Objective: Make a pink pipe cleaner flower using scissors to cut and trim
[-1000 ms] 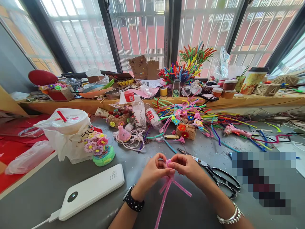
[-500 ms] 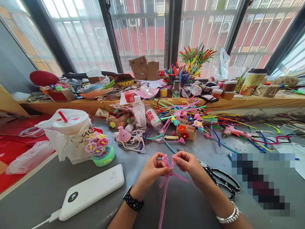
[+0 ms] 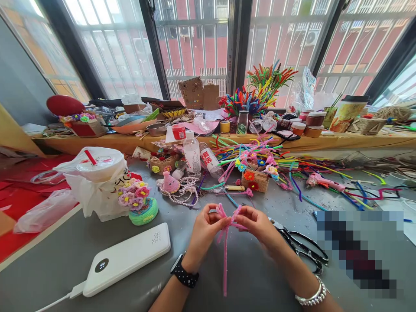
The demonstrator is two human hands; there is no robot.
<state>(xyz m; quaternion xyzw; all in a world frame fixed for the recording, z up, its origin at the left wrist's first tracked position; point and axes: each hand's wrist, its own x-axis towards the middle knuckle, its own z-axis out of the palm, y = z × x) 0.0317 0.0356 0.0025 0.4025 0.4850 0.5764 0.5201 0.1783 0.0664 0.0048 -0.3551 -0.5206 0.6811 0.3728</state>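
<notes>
Pink fuzzy pipe cleaners [image 3: 225, 260], bent into loops at the top with one long stem hanging straight down, are held up over the grey table. My left hand [image 3: 208, 229] pinches the bunch between thumb and fingers from the left. From the right, my right hand [image 3: 256, 223] pinches a loop of the same pipe cleaners, its fingertips close to the left ones. The joint where the strands meet is partly hidden by my fingers. Black-handled scissors [image 3: 303, 242] lie beside my right forearm.
A white power bank [image 3: 128, 260] with its cable lies left, near a potted pipe-cleaner flower [image 3: 143, 211] and a bagged cup [image 3: 100, 167]. Ahead are bottles [image 3: 191, 154], pearl strings [image 3: 185, 197] and loose pipe cleaners. A pink glue gun [image 3: 325, 182] is at right.
My right hand has shifted slightly in toward the left, and the strand that stuck out to the right now lies behind its fingers. The long stem hangs more upright.
</notes>
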